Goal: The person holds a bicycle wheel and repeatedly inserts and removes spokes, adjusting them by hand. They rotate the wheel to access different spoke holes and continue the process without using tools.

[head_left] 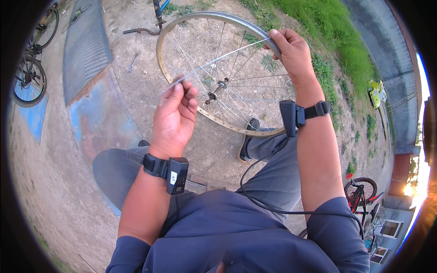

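A bare bicycle wheel without a tyre stands tilted in front of me, its metal rim [160, 51] laced with thin spokes to a dark hub [218, 90]. My left hand [174, 118] is closed, pinching a long, pale, thin spoke [227, 55] between thumb and fingers. From there the spoke slants up across the wheel to the rim beside my right hand [293, 52]. That hand grips the rim at the upper right, thumb on the near side. Whether its fingers also touch the spoke's far end, I cannot tell.
A wrench [132, 63] lies on the dirt to the left, near a ribbed metal sheet [86, 50]. Bicycle handlebars [144, 31] show beyond the wheel. Other bicycles stand at far left [29, 82] and lower right [362, 191]. A black cable [273, 210] runs across my lap.
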A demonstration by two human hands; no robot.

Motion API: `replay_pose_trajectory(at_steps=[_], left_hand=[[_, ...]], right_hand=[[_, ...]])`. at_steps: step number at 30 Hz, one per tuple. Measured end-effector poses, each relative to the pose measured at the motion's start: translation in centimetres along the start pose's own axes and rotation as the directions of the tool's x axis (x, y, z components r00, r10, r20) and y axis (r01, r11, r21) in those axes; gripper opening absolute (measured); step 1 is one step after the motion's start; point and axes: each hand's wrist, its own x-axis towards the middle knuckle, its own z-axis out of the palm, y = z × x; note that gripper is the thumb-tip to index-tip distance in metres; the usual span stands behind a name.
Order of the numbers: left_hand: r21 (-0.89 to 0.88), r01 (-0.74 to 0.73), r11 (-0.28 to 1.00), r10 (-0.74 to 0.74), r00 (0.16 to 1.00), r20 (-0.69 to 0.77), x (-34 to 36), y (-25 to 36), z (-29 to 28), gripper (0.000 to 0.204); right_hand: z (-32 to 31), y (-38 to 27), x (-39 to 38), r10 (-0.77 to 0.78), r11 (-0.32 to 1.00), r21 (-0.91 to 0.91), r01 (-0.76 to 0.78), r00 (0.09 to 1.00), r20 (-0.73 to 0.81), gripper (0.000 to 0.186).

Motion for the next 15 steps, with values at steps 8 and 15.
replay_pose_trajectory(at_steps=[8,15], left_hand=[[0.213,-0.216,0.953,0.193,0.973,0.125,3.2,3.9,5.3,0.026],[0.286,-0.152,0.946,0.168,0.985,-0.034,2.0,10.0,2.9,0.028]], right_hand=[[2.0,-1.5,-1.0,-0.033,0.993,-0.111,0.035,0.999,0.019,0.034],[2.0,-2.2,-1.6,-0.084,0.98,-0.178,0.084,0.996,0.006,0.049]])
